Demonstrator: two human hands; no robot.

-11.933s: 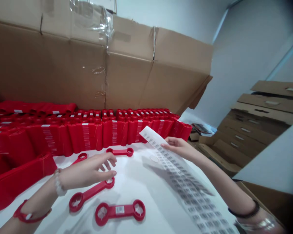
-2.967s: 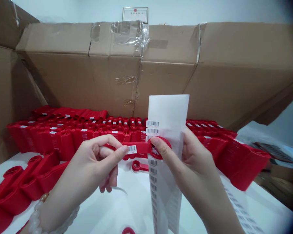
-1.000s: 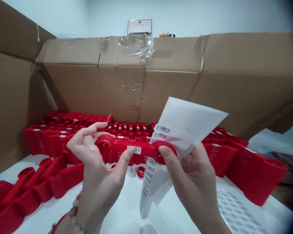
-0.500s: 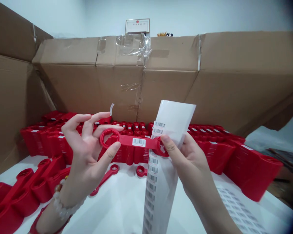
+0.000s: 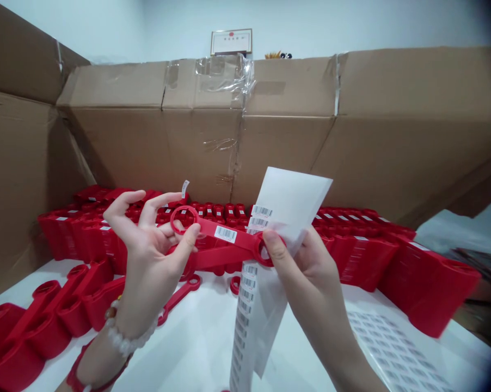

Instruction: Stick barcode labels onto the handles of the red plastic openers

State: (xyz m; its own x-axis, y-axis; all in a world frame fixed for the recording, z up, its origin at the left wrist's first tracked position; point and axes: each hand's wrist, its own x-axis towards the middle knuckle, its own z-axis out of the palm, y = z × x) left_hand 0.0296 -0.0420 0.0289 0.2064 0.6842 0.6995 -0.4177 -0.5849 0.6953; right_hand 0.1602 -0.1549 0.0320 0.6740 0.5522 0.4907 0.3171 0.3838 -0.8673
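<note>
Red wrench (image 5: 229, 239) pinched by left fingers (image 5: 188, 239), right fingers (image 5: 272, 239).

A single head-worn camera looks forward and angles down from the person's head. The left hand (image 5: 147, 256) and right hand (image 5: 314, 288) fill the near field at lower centre, over the white surface (image 5: 180, 348). Cardboard panels (image 5: 213, 147) occupy the far field across the upper frame.

I see a smooth, glossy red plastic wrench (image 5: 225, 239), a thin, faintly sheened paper label strip (image 5: 288, 209), and, far off, matt corrugated cardboard (image 5: 286, 147) under shiny clear tape (image 5: 225, 73).
</note>
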